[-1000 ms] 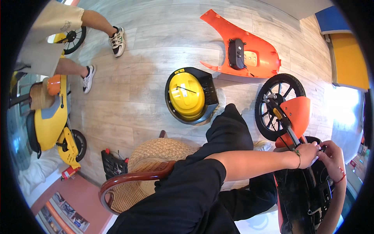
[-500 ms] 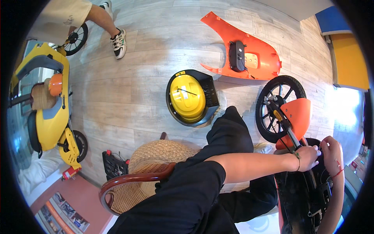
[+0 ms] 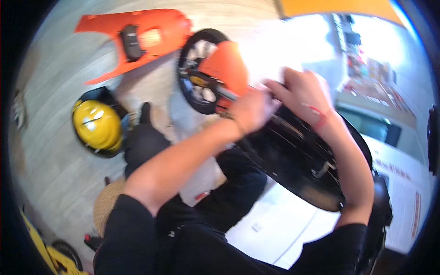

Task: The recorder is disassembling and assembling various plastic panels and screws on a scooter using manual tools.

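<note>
Both my hands are close together over the front end of a partly stripped scooter, just behind its orange front fender (image 3: 224,66) and black front wheel (image 3: 201,68). My left hand (image 3: 256,110), with a cord bracelet, curls at the top of the metal fork tube (image 3: 227,94). My right hand (image 3: 307,91), with a red string on its wrist, is closed with thumb and finger near the left fingertips. Motion blur and glare hide whatever they pinch. Beneath my arms stretches the scooter's dark body (image 3: 293,158), with a small metal bracket (image 3: 323,170) on it.
An orange body panel (image 3: 158,39) carrying a black box (image 3: 131,43) lies on the floor ahead. To the left sits a yellow rounded cover (image 3: 97,124) in a black shell. A woven chair (image 3: 107,206) is beside me, a yellow scooter (image 3: 39,245) at lower left.
My view has swung to the right, so the floor parts and scooter sit further left in the picture. My hands stay together at the scooter's front, and more of its dark body shows.
</note>
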### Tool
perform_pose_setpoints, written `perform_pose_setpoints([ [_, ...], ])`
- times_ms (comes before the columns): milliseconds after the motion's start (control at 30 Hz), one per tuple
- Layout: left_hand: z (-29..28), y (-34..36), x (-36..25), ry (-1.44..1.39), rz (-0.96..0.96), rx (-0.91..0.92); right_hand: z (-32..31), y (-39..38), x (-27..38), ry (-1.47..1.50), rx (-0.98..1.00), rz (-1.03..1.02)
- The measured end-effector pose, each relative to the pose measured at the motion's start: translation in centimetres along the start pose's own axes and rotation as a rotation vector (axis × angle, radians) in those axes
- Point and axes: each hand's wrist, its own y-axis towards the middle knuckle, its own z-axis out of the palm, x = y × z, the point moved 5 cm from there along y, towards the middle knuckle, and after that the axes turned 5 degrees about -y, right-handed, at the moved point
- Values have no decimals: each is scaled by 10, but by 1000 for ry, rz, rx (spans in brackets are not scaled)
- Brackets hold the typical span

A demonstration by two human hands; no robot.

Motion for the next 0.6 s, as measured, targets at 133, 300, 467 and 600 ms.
perform_pose_setpoints([
  [133, -12, 1, -25, -27, -3, -11, -12, -2, 0, -103, -23, 19],
  [300, -3, 4, -16, -12, -100, 38, -11, -7, -1, -152, 54, 66],
  [467, -5, -1, -19, -35, -77, 22, -12, -3, -11, 34, 186, -78],
  [600, -6, -1, -21, -72, 15, -3, -16, -5, -6, 194, 250, -235],
])
